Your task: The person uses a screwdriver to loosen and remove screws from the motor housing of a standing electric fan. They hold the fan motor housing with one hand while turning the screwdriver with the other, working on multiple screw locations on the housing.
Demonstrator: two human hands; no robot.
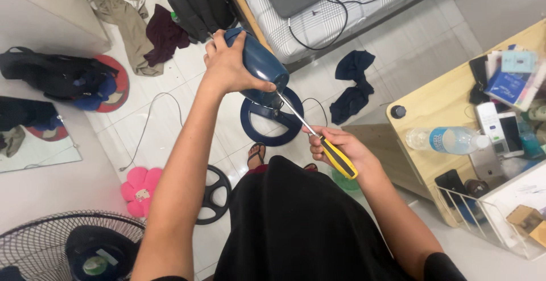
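My left hand (227, 59) grips the top of a dark blue fan motor housing (259, 62), holding it above its round blue base (273, 125) on the floor. My right hand (341, 147) is closed around the yellow-and-black handle of a screwdriver (324, 142). Its metal shaft points up-left, with the tip at the underside of the housing. I stand over the floor in black clothes, one sandalled foot (256, 155) visible below the base.
A wire fan grille (68, 247) lies at the lower left, a black ring part (213, 193) and a pink flower cushion (139, 190) near it. A wooden table (432, 102) with a water bottle (446, 139), phones and boxes stands right. Clothes, bags and a bed lie beyond.
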